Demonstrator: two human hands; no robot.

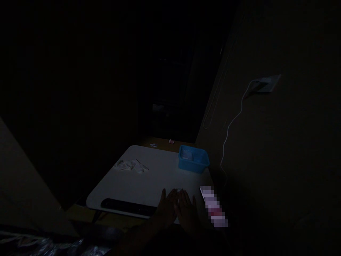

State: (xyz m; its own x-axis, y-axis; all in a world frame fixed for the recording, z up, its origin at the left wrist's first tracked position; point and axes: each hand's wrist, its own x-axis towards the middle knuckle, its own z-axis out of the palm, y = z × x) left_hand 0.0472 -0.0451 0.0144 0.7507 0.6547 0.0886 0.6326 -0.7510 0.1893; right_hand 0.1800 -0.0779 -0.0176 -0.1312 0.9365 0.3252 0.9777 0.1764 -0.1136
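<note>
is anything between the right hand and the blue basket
Nothing visible stands between the right hand and the blue basket; white tabletop shows there, though the picture is dark. The pixelated object lies off to the right.

At lower centre, the table (160, 174) was whitish with a black strip (125, 206); right of centre, the basket (192, 165) was blue; at right, the cord (242, 105) was white.
</note>
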